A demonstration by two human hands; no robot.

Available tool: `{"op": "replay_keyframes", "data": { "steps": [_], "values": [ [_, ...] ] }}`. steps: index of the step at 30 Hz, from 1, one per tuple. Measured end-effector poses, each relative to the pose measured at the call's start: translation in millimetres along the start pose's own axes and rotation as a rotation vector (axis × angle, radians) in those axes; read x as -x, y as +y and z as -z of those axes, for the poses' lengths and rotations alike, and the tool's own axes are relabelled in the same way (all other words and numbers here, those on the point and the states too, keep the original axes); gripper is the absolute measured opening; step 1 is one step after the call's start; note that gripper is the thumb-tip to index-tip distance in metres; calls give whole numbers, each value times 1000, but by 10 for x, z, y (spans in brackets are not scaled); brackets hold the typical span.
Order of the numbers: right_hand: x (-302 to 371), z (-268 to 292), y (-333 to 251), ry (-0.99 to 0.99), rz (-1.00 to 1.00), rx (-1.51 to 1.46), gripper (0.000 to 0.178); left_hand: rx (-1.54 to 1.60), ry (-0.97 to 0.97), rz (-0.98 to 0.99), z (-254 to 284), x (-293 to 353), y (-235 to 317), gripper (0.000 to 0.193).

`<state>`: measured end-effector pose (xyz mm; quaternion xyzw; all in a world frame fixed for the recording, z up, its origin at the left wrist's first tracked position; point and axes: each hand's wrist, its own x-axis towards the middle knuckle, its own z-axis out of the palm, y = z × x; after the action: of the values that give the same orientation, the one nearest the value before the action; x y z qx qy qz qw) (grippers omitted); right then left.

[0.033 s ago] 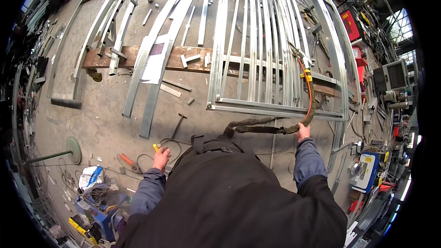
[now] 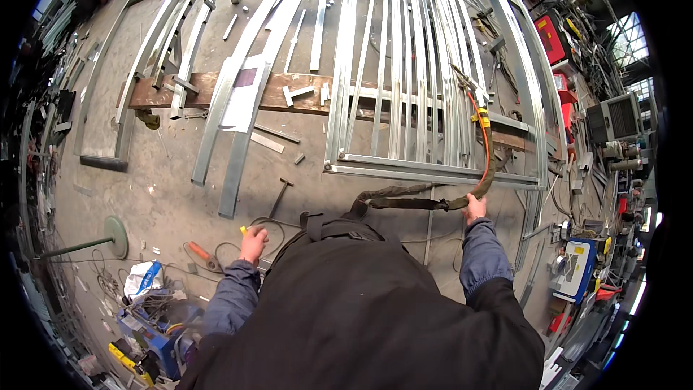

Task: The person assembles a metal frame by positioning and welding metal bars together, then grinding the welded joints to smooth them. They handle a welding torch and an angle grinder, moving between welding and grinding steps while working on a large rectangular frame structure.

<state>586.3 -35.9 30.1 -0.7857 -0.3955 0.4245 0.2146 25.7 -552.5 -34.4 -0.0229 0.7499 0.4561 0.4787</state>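
My right hand [image 2: 475,209] is closed around a dark, cloth-wrapped cable hose [image 2: 491,172]. From there the hose curves up over the galvanized metal frame [image 2: 440,172], with an orange line along it and yellow tape [image 2: 481,118] near its far end. A thin torch-like tip [image 2: 460,74] lies on the frame's bars. Toward the other side, my left hand [image 2: 253,245] has its fingers curled on a small yellow thing [image 2: 243,230], whose kind I cannot make out. Near that hand lie a hammer [image 2: 280,196] and an orange-handled angle grinder [image 2: 204,256] on the floor.
Loose square tubes [image 2: 234,173] and a white paper sheet [image 2: 243,95] rest on a wooden plank [image 2: 297,94]. A green disc-based stand [image 2: 115,237] and a blue machine [image 2: 162,336] are at the lower left. A blue-and-white case [image 2: 575,271] stands right; cables trail across the floor.
My left hand has shifted and turned slightly, so less of the yellow thing shows. My right hand and the hose look unchanged.
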Motion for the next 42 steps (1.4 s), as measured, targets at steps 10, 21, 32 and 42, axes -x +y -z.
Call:
{"op": "replay_keyframes", "data": {
  "steps": [10, 21, 32, 42],
  "values": [
    [425, -43, 581, -110, -69, -25, 95, -95, -22, 13, -91, -202, 425, 43],
    [1223, -594, 1139, -284, -241, 100, 89, 142, -567, -973, -252, 1341, 3327, 39],
    [1527, -1175, 510, -378, 52, 102, 82, 504, -966, -1794, -140, 2616, 4914, 36],
    [1758, -834, 1164, -310, -153, 115, 85, 439, -933, -1893, 18, 2835, 4961, 37]
  ]
}}
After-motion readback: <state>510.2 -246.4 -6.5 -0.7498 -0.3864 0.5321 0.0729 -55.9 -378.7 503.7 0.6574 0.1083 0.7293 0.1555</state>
